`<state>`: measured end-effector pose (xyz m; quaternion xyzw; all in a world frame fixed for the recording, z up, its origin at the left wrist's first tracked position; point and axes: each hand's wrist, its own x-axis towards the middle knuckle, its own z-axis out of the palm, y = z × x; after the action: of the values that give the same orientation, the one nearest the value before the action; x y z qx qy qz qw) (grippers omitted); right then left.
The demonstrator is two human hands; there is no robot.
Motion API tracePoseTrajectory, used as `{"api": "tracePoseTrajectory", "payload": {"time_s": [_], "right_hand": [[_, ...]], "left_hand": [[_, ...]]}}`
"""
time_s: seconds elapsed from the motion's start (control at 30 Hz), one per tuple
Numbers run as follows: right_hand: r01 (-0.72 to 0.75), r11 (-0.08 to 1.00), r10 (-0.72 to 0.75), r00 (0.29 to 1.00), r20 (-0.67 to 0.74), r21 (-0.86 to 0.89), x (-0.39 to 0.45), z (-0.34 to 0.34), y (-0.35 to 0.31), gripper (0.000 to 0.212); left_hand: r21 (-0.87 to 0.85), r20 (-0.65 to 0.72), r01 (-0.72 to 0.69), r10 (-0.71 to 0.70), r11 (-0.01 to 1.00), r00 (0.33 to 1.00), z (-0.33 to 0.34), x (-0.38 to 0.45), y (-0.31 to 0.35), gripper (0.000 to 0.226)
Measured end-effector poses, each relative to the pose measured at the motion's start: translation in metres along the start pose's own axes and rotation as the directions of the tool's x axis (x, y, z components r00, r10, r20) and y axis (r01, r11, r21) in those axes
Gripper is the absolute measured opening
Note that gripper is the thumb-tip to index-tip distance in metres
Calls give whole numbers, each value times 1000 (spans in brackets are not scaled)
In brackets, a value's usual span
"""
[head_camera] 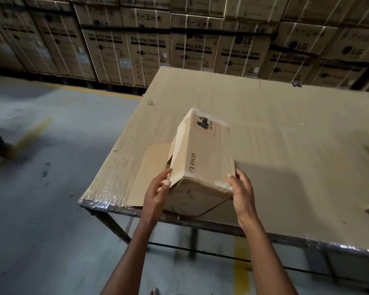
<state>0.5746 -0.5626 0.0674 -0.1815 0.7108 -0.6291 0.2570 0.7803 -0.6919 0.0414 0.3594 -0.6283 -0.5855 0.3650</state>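
Note:
A small brown cardboard box [202, 154] printed "PICO" lies lengthwise near the front left corner of a table covered in cardboard sheet [285, 128]. My left hand [158, 191] grips the box's near left corner, thumb on the top edge and fingers on the side. My right hand [242, 193] holds the near right corner, fingers curled against the side. A loose flap hangs open on the box's left side, and the box rests on a flat cardboard piece [149, 173].
Tall stacks of washing machine cartons [149, 50] line the wall behind the table. Grey concrete floor with yellow lines [51, 167] spreads to the left. A person's foot [0, 145] shows at the far left edge. The table's front edge is wrapped in plastic film [107, 201].

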Motion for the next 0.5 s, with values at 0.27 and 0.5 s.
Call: {"api": "tracePoseTrajectory", "payload": {"time_s": [0.27, 0.5], "right_hand": [[-119, 993, 111, 928, -355, 0, 17, -65, 28, 25], [-401, 860, 490, 822, -291, 315, 19, -99, 31, 25]], "left_hand": [[355, 307, -182, 70, 917, 949, 56, 4, 10, 44], [606, 395, -357, 120, 711, 911, 113, 0, 23, 40]]}}
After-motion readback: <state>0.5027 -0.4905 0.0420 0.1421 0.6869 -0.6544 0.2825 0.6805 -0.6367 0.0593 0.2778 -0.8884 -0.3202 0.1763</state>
